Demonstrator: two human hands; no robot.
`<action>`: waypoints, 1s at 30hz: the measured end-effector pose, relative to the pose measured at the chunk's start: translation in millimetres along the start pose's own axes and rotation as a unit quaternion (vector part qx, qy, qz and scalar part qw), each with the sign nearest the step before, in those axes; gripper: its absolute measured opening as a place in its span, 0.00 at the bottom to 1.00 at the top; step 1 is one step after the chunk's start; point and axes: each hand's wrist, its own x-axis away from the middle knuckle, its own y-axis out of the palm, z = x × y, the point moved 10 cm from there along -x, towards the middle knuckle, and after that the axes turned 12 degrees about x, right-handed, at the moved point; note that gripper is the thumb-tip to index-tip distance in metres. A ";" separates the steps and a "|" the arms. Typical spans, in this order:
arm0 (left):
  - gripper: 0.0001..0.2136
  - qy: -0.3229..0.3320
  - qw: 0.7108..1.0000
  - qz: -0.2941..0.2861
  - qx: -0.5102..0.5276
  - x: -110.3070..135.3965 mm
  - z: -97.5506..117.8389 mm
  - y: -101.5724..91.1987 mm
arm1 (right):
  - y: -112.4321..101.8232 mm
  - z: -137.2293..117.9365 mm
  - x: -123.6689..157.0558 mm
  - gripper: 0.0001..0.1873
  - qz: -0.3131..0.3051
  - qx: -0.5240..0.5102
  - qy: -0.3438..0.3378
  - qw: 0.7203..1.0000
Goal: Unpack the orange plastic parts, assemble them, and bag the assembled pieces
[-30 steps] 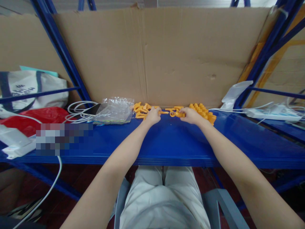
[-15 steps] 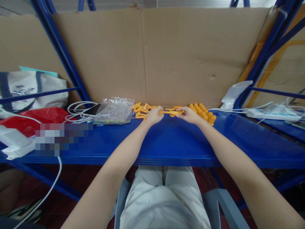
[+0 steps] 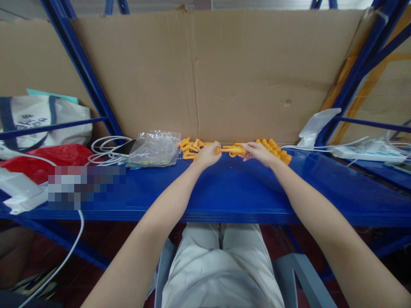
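Over the back of the blue table, an orange plastic part [image 3: 233, 151] with a thin stem and a wider, rounded body stretches between my hands. My left hand [image 3: 209, 155] is closed around its stem end, so that end is partly hidden. My right hand [image 3: 257, 153] pinches the far right end of the same part with thumb and fingertips. Left of my left hand lies a loose heap of orange plastic pieces [image 3: 190, 146] with hooked shapes. Just behind my right hand stand knobbly orange pieces [image 3: 272, 149] set close together in rows.
A clear plastic bag [image 3: 154, 147], a phone [image 3: 125, 147] and a coiled white cable [image 3: 104, 149] lie on the left of the blue table [image 3: 237, 192]. A cardboard sheet [image 3: 244, 77] closes off the back. A white power strip [image 3: 366, 153] lies at right.
My right hand has shifted slightly to the right, toward the tip of the orange part, showing more of its body. My left hand keeps nearly the same place.
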 end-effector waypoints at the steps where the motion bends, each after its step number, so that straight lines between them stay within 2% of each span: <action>1: 0.13 -0.003 1.000 0.002 -0.001 0.3 0.0 -0.5 | 2.1 1.2 1.2 0.16 -0.002 -0.003 0.015 1.000; 4: 0.12 -0.020 1.000 0.008 -0.003 0.7 -2.7 -2.5 | 5.2 1.0 4.7 0.16 -0.006 -0.017 0.041 0.999; 7: 0.12 -0.030 0.999 0.010 -0.007 0.6 -5.1 -3.7 | 6.9 -4.3 7.5 0.09 -0.031 -0.035 0.033 0.998; 10: 0.12 -0.036 0.999 0.010 -0.011 1.3 -5.9 -4.8 | 6.7 -8.1 9.3 0.17 -0.048 -0.035 0.014 0.998; 13: 0.12 -0.031 0.999 0.013 -0.013 2.7 -3.1 -6.1 | 11.2 -6.7 9.4 0.17 -0.062 -0.029 0.007 0.998; 17: 0.12 -0.030 0.999 0.015 -0.026 3.7 0.4 -6.5 | 15.2 6.5 5.1 0.31 -0.051 0.026 0.042 0.997; 21: 0.13 -0.036 0.998 0.008 -0.041 3.5 1.4 -5.7 | 12.6 19.8 -0.1 0.38 -0.050 0.068 0.075 0.994; 25: 0.12 -0.042 0.998 0.008 -0.043 3.3 -0.6 -6.3 | 5.2 15.4 -0.3 0.28 -0.050 0.060 0.038 0.996; 30: 0.13 -0.045 0.998 0.010 -0.044 3.2 -2.8 -6.2 | 3.2 6.4 3.5 0.26 -0.038 0.051 0.008 0.998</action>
